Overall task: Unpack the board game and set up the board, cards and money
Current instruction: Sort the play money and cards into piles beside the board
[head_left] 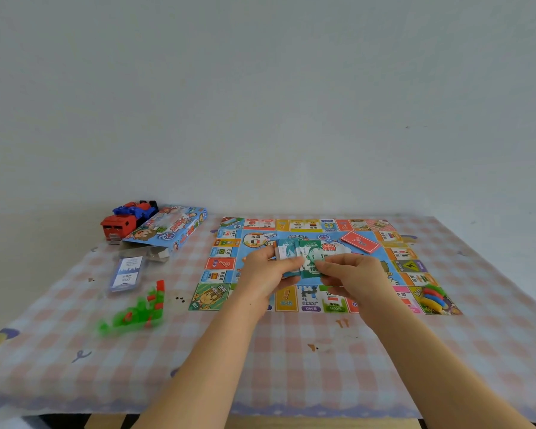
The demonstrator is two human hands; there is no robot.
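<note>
The left hand (pixel 270 269) grips a thick stack of play money (pixel 287 253) above the middle of the board (pixel 415 267); the notes are teal-faced with white edges. The right hand (pixel 350 274) pinches the front green note (pixel 311 258), which is printed with a cartoon face and 100. A red question-mark card deck (pixel 360 242) lies on the board just beyond.

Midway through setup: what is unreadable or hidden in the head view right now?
Head view only:
1. Money stack: note count hidden by the left hand and right hand gripping it.
2. Board: centre and near squares covered by hands and forearms.
3. Green and red pieces: blurred, uncountable.
4. Card pack: print too small.
5. Game box: inside unseen from this angle.
</note>
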